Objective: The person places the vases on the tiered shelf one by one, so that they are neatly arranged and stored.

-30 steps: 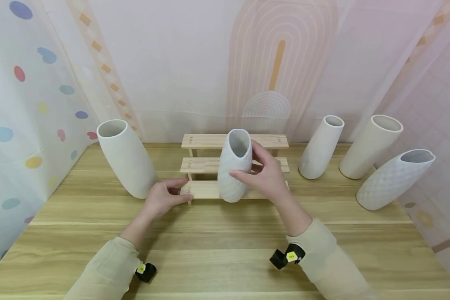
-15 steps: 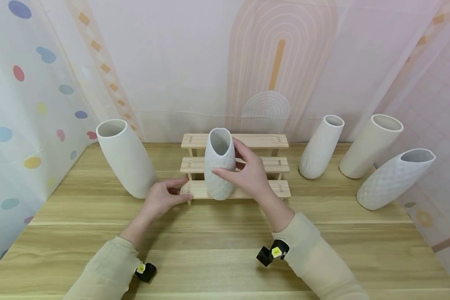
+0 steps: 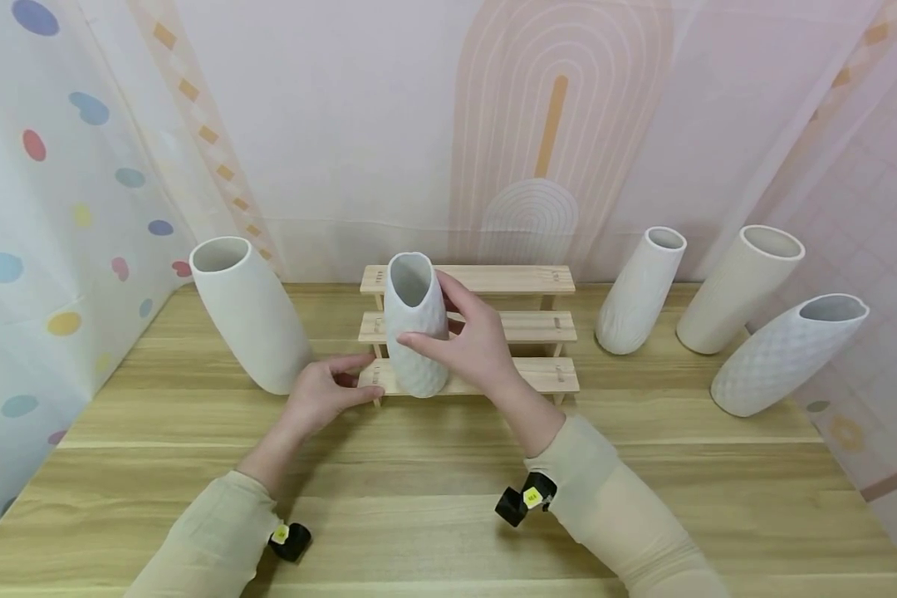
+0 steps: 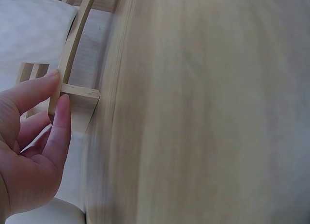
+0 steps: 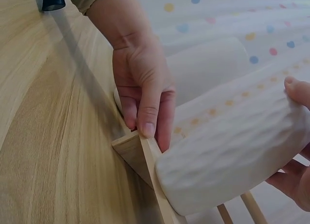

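Note:
A white vase (image 3: 415, 353) with a dimpled surface and a slanted, notched mouth stands over the left part of the bottom step of a three-tier wooden rack (image 3: 534, 374). My right hand (image 3: 473, 336) grips its side, thumb in front and fingers behind. In the right wrist view the base of the vase (image 5: 227, 151) is right at the step's board. My left hand (image 3: 330, 390) pinches the left end of that bottom step, thumb on top and fingers below, as the left wrist view shows at the board (image 4: 72, 49).
A tall plain white vase (image 3: 250, 320) stands left of the rack, close by my left hand. On the right are a slim white vase (image 3: 640, 295), a cream cylinder vase (image 3: 740, 291) and a diamond-textured vase (image 3: 785, 357). Patterned curtains (image 3: 344, 124) hang behind the wooden table (image 3: 419, 515).
My right hand has carried the dimpled vase leftward along the bottom step, from near its middle toward its left end. The left hand keeps its place on the rack.

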`<state>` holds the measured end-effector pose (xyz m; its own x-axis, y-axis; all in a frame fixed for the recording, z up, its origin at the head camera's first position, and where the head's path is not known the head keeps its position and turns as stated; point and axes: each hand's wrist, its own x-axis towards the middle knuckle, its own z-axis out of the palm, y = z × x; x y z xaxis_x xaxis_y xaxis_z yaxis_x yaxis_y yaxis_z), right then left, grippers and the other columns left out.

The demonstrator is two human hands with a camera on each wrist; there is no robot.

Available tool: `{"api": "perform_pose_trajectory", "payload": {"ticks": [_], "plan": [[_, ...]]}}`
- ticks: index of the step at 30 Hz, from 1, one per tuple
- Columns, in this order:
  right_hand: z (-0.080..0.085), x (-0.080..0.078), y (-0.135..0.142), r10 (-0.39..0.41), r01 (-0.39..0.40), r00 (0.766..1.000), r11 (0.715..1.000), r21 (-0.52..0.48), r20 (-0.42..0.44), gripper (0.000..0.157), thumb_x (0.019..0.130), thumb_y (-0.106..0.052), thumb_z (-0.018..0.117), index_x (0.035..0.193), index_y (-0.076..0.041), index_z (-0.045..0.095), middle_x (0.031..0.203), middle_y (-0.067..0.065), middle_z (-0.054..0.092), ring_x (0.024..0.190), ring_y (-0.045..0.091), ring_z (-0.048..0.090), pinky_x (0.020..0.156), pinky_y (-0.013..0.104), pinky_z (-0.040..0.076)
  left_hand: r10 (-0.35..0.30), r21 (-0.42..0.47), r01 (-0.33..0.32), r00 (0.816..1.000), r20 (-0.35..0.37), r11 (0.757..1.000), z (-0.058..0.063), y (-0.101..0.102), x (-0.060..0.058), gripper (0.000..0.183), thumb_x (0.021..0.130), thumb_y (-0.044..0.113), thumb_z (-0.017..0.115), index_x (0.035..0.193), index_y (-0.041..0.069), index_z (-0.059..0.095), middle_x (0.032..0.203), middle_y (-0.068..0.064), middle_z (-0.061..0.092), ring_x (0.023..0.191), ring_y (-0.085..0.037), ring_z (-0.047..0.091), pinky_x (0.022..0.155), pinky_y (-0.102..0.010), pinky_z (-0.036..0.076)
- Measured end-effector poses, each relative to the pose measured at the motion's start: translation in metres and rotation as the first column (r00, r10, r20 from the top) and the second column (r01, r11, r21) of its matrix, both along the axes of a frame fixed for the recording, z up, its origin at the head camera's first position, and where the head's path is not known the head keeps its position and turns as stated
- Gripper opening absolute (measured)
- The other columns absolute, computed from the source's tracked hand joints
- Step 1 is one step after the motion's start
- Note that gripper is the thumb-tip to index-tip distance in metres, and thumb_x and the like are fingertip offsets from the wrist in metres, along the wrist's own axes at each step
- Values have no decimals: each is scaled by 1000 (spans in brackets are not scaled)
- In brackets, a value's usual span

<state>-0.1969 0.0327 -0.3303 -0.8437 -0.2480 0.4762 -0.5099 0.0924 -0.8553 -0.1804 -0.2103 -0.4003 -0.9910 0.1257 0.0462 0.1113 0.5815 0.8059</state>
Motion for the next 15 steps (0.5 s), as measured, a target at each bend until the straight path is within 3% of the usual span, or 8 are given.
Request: {"api": "perform_pose_trajectory", "payload": {"ticks": [6, 15], "plan": [[2, -1, -1, -3, 3, 1000, 998, 56, -8, 75, 75, -20, 89, 142, -21, 53, 119, -2, 63, 105, 19, 61, 87, 43, 53, -4, 21, 4, 1000, 6, 1000, 0, 0, 0, 57, 81, 23, 84, 130, 1, 64, 131, -16, 62, 97, -26, 62, 75, -27, 51], [2, 1, 7, 42, -47, 998, 993, 104, 51, 78, 80, -20, 85, 148, -19, 45, 130, 0, 58, 118, 18, 56, 96, 40, 48, -2, 27, 2, 1000, 10, 1000, 1, 0, 1, 57, 81, 21, 84, 130, 1, 65, 130, -17, 62, 96, -25, 60, 75, -27, 50]]}}
